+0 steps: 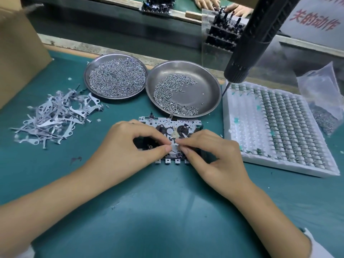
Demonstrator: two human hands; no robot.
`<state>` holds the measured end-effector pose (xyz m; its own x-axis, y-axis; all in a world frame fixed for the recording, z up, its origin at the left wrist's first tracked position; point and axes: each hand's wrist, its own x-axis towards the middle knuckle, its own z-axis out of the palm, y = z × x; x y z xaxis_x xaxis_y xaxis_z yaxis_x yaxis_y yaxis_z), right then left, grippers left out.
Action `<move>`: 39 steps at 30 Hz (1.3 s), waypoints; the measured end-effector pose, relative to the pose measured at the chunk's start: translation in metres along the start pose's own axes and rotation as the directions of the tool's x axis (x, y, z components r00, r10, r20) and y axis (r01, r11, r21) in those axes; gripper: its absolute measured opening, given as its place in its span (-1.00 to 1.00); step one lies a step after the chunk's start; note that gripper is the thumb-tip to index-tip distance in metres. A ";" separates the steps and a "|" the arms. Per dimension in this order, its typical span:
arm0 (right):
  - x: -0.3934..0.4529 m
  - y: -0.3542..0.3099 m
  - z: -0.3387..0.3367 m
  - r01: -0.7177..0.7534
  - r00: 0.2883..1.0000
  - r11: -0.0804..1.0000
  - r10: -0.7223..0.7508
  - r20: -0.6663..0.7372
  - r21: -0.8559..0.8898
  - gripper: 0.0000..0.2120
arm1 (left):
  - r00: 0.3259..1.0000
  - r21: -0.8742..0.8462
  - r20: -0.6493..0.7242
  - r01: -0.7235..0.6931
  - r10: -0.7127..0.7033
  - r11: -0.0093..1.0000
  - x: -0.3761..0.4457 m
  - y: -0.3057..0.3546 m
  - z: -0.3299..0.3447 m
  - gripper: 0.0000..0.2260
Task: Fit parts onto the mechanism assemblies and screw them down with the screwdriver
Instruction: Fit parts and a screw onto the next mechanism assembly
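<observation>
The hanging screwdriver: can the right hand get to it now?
Probably yes. The screwdriver hangs above and right of the right hand with nothing between, but its fingers must first release the mechanism assembly.

I see one mechanism assembly [168, 127] lying flat on the green mat at frame centre: a perforated metal plate carrying black and white wheels, with small tabs along its near edge. Metal levers [54, 118] lie heaped at centre left. Two steel dishes at upper centre hold screws [117, 79]. The black screwdriver [256, 36] hangs tilted at upper right, its bit pointing down.
</observation>
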<state>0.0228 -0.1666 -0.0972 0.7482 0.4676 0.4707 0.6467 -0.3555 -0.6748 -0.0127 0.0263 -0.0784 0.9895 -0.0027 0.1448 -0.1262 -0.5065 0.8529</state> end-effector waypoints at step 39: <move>-0.007 -0.004 0.009 -0.053 0.974 0.996 0.037 -0.223 -0.067 -0.89 | 0.992 -0.081 0.122 0.040 -0.030 0.996 0.004 0.001 -0.002 -0.77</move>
<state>0.0131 -0.1609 -0.1033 0.7859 0.2615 0.5603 0.6143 -0.4336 -0.6593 -0.0092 0.0272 -0.0762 0.9941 -0.0923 0.0571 -0.0918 -0.4348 0.8958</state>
